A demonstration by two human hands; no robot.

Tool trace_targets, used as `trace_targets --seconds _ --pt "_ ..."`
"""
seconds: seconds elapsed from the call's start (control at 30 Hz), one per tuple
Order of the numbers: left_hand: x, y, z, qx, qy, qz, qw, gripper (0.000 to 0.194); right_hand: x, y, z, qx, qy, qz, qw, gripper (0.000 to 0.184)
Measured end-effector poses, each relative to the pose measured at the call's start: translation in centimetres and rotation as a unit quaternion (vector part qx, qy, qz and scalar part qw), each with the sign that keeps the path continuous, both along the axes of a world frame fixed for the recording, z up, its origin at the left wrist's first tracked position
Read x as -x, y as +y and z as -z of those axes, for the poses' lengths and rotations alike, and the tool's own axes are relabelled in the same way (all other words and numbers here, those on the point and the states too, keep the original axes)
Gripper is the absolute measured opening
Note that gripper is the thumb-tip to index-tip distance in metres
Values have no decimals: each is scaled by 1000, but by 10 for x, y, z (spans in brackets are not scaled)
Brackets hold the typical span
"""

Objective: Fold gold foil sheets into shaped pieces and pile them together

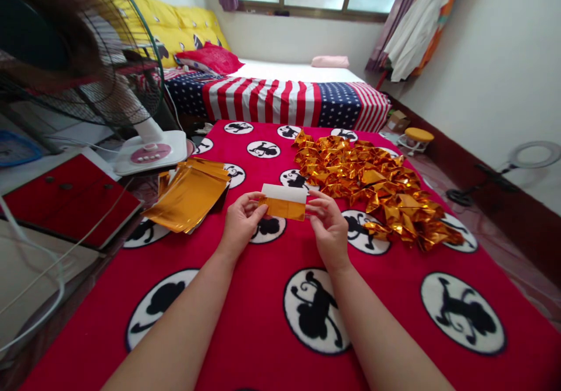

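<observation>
Between my two hands is a sheet of gold foil paper (287, 209), partly folded, with a white strip along its far side and shiny gold on the near side. My left hand (242, 218) pinches its left end, thumb on the gold face. At the right end my right hand (326, 225) has its fingers closed on the edge. A stack of flat gold foil sheets (190, 195) lies to the left. On the right is a large heap of folded gold foil pieces (363, 175).
A red cloth with round black-and-white figures (263, 297) covers the table. At the left stands a fan (151, 148) beside a red-topped surface (70, 195). Beyond the table is a bed with a flag-pattern cover (272, 99). A yellow stool (419, 135) and ring light (532, 154) stand at the right.
</observation>
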State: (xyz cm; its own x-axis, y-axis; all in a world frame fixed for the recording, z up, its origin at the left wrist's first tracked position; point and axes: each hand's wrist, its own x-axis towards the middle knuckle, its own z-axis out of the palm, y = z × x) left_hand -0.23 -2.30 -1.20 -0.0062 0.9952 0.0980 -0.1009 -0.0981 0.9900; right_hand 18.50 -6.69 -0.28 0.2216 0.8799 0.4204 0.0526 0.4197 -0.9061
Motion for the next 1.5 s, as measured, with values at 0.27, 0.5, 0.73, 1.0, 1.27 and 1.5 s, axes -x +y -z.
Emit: trace_targets --seconds 0.27,0.5,0.73,1.0,1.27,1.5 --pt "-1 0 2 -15 8 -14 1000 42 -3 2 -1 86 55 -14 995 25" --pt "-2 -1 0 -15 10 2 1000 37 -5 8 5 101 88 -2 991 33" --pt "-3 -2 -3 -16 2 10 1000 37 -7 9 11 140 95 -1 986 39" --pt "-3 -5 -8 -8 22 24 999 34 -6 9 12 150 91 -19 984 44" --pt "2 -8 -5 36 -36 49 997 52 -9 6 10 115 25 -21 993 40" --pt "-1 -9 -10 -15 61 17 998 34 -11 6 11 101 35 -21 994 37"
